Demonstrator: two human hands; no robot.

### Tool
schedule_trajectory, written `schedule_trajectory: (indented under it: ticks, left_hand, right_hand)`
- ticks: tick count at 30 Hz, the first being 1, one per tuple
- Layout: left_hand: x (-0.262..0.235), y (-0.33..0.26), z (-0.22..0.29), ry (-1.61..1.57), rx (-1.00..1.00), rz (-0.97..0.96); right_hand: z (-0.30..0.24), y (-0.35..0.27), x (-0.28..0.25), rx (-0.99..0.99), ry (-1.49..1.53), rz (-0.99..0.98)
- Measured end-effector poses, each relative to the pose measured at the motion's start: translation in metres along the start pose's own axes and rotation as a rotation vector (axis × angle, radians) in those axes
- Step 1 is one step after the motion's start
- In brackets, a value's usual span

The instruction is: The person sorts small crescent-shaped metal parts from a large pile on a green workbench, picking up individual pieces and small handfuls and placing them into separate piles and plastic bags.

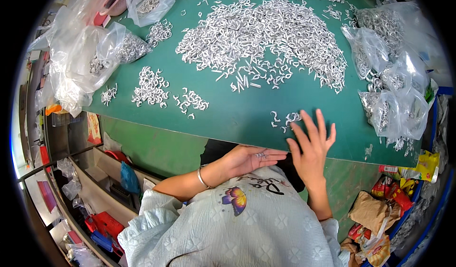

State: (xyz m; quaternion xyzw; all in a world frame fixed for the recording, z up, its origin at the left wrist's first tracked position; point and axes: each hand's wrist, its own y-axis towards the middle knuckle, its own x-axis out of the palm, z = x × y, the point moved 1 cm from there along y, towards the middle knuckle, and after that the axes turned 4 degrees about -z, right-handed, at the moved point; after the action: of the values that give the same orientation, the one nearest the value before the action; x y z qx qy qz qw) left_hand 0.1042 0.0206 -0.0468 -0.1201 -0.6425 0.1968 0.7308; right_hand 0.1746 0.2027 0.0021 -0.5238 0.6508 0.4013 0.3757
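My left hand (249, 159) lies palm up at the table's front edge, cupped around a few small silver metal pieces (260, 155). Over the edge reaches my right hand (311, 146), fingers spread and nothing visible between them. Its fingertips are at a small cluster of curved silver metal pieces (290, 118) on the green table (228, 110); whether they touch is hard to tell. Farther back spreads a large heap of the same kind of pieces (266, 32), mixed with short straight ones (244, 82).
Smaller piles of pieces (150, 87) sit on the left half of the table. Clear plastic bags holding metal parts stand at the left (130, 48) and right (399, 108) edges. An open drawer (107, 177) is below left; snack packages (392, 191) lie below right.
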Motion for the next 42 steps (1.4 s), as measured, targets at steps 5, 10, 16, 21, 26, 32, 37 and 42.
schedule_trajectory:
  ticks: [5, 10, 16, 21, 26, 32, 37, 42]
  left_hand:
    - [-0.008, 0.004, -0.006, -0.093, -0.007, -0.060]
    - [-0.025, 0.005, -0.008, -0.187, -0.015, -0.185]
    - [-0.028, 0.007, -0.012, -0.411, -0.015, -0.258]
    - [-0.022, 0.004, -0.006, -0.171, -0.017, -0.136]
    - [-0.030, 0.001, -0.013, -0.361, -0.037, -0.171]
    - [-0.020, 0.000, -0.008, -0.274, -0.021, -0.079]
    - [-0.028, 0.000, -0.007, 0.091, 0.005, 0.017]
    - [-0.010, 0.003, -0.006, 0.046, 0.091, 0.144]
  right_hand:
    - [-0.016, 0.002, 0.001, -0.102, -0.013, -0.017]
    - [-0.023, 0.000, 0.005, -0.125, -0.032, -0.157]
    - [-0.017, -0.021, 0.009, -0.204, 0.144, -0.166]
    - [-0.026, 0.005, 0.008, -0.107, -0.055, -0.189]
    - [-0.020, -0.027, 0.005, -0.263, 0.146, -0.196]
    - [-0.009, -0.033, 0.006, -0.348, 0.280, -0.067]
    - [-0.004, 0.009, -0.012, -0.012, -0.006, -0.124]
    - [-0.019, 0.009, 0.001, -0.101, 0.145, -0.228]
